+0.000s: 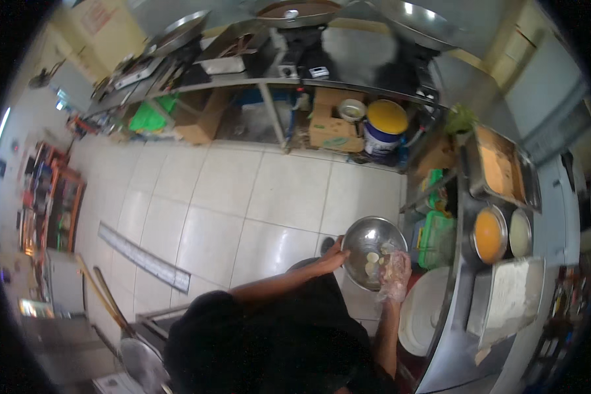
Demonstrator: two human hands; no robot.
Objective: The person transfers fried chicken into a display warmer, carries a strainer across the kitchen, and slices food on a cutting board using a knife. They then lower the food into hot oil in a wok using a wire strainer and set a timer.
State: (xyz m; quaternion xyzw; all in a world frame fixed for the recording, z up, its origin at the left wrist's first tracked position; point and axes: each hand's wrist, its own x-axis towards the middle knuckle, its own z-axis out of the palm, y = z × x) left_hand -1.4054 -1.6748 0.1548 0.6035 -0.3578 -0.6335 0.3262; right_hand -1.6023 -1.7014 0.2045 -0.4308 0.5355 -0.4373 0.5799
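A round stainless steel bowl [363, 236] hangs above the tiled floor, with a few pale slices or pieces [372, 258] inside it. My left hand [334, 257] holds the bowl by its left rim. On the bowl's right side is my right hand [395, 273], in a clear plastic glove, reaching over the rim to the pale food. Its fingers look curled around some pieces, though blur hides exactly how. The right forearm is bare below the glove.
At right, a steel counter [455, 315] carries a deep tray with orange-brown contents [497, 162], a bowl of orange food [487, 235], a bowl of pale food [520, 234] and a tray of white powder [514, 295]. A large white tub [423, 315] stands beside it. Ahead runs a stove bench [246, 79].
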